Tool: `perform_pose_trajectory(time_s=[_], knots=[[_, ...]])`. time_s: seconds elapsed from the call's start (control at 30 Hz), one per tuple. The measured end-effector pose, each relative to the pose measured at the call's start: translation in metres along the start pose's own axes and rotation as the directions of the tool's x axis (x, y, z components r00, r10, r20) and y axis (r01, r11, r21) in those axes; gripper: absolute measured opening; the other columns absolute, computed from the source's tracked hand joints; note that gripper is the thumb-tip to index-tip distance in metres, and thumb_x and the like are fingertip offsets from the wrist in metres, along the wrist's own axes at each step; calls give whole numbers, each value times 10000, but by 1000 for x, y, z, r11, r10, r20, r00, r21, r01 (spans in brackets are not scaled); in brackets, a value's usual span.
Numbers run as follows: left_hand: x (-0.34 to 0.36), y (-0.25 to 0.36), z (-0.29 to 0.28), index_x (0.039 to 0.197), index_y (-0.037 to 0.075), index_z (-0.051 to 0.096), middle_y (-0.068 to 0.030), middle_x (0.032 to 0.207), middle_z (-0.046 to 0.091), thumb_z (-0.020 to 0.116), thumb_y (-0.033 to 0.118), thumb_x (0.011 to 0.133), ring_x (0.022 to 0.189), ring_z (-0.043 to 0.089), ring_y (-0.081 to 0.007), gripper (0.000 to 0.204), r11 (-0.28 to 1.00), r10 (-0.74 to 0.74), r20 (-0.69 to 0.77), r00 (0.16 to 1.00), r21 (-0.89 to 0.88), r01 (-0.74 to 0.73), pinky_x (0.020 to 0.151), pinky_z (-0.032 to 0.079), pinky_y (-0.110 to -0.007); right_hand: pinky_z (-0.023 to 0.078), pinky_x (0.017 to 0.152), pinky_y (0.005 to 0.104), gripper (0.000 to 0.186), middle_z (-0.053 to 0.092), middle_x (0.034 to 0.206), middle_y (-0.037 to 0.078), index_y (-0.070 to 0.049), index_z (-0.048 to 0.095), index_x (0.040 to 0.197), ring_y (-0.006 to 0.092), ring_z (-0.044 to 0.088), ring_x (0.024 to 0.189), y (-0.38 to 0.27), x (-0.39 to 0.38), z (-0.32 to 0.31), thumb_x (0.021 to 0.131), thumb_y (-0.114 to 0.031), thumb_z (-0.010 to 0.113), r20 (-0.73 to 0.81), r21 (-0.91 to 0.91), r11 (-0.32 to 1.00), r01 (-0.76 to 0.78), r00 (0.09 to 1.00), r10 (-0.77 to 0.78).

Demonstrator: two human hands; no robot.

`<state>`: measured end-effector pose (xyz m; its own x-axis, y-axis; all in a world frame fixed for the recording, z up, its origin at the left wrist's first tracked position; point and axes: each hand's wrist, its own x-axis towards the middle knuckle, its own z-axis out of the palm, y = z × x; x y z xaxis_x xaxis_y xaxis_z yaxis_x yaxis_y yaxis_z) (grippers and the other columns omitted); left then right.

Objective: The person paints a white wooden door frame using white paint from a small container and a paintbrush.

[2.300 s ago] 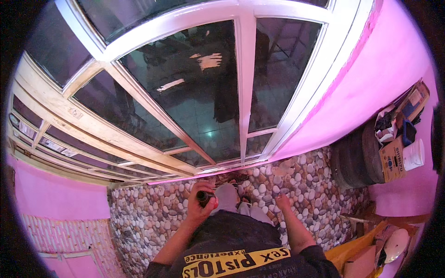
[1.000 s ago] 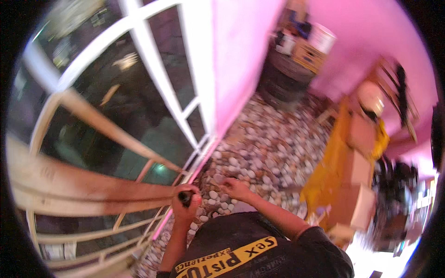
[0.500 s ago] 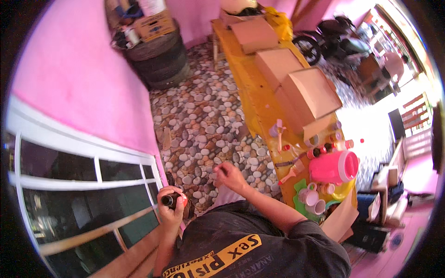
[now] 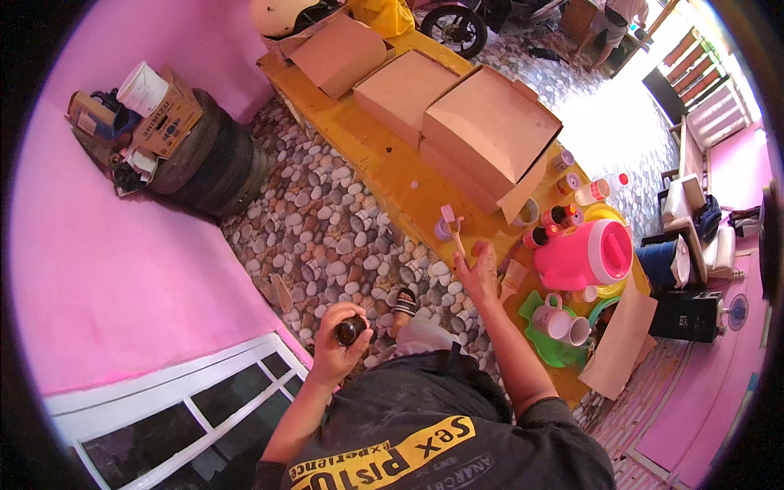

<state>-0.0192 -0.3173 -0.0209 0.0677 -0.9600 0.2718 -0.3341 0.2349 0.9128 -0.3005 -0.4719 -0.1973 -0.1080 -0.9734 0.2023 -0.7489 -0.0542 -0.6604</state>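
My left hand [image 4: 338, 346] is wrapped round a dark bottle [image 4: 349, 330], its round end toward me, held over the floor away from the table. Over the near edge of the yellow-covered table [image 4: 392, 175], my right hand [image 4: 482, 282] reaches out with thumb and fingers apart. A small red piece [image 4: 476, 250] shows between them. Just beyond the fingertips lies a brush [image 4: 454, 231] with a light handle; whether the hand touches it I cannot tell. To the right of this hand are small dark bottles with red tops [image 4: 540, 236] and a pink jug [image 4: 572, 255].
Cardboard boxes [image 4: 490, 122] line the table. White mugs [image 4: 552, 320] stand on a green tray [image 4: 535, 343], beside a loose cardboard flap [image 4: 622, 339]. Stacked tyres [image 4: 216, 155] stand by the pink wall. A motorcycle [image 4: 454, 31] and another person [image 4: 614, 33] are far off.
My right hand has moved from over the floor to the table, its fingers opening out. My left hand still holds the bottle, now turned more end-on. The view has swung right.
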Motion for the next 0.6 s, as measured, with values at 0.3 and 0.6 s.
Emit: perform_pose_trajectory(time_s=[0.3, 0.6], knots=[[70, -41, 18, 1177, 56, 556, -146, 1138, 626, 810, 93, 849, 1048, 623, -279, 417, 989, -30, 167, 985, -137, 53, 911, 504, -363, 533, 713, 425, 384, 677, 947, 206, 19, 538, 1127, 349, 687, 817, -3, 13, 18, 890, -205, 741, 231, 91, 983, -160, 963, 135], [116, -89, 40, 1179, 79, 537, -106, 1069, 643, 794, 109, 864, 996, 631, -275, 408, 996, 52, 379, 924, -81, -22, 893, 513, -366, 514, 695, 424, 191, 639, 922, 202, -13, 518, 1081, 358, 661, 810, -14, 5, 21, 995, -148, 621, 63, 275, 953, -127, 991, 114]])
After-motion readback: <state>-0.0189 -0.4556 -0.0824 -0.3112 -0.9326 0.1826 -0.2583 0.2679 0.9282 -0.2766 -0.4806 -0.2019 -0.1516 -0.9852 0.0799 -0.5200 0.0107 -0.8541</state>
